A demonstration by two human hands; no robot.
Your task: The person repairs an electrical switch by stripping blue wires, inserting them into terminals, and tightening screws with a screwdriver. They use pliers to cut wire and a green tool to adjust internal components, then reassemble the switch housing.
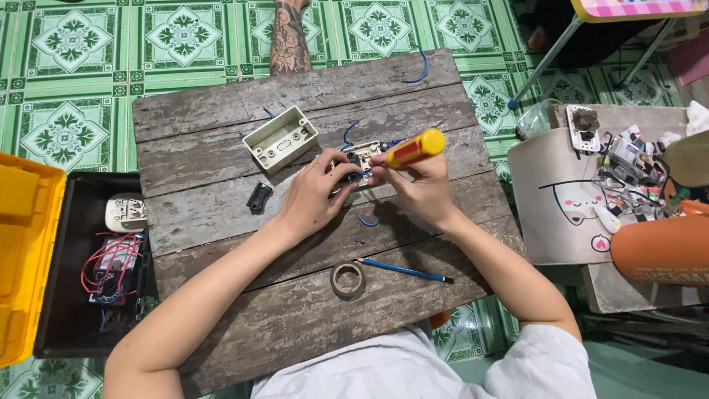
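Left hand: its grip is closed on the small switch part, fingers curled over the near left side, holding it down on the desk.
Right hand: its grip is wrapped tight round the screwdriver with the yellow and red handle.
Where the switch part is: near the middle of the desk, right between the two hands, with blue wires coming out of its far side.
Which way the tool lies: the handle points up and to the right, the tip end points down and left into the switch part. The tip itself is hidden by fingers.
Nearer hand: both touch or nearly touch it; the left one sits on it.
Close by: an empty white box just to the left and further away, a small black piece left of the left hand, a tape roll and a blue pencil closer to the person.
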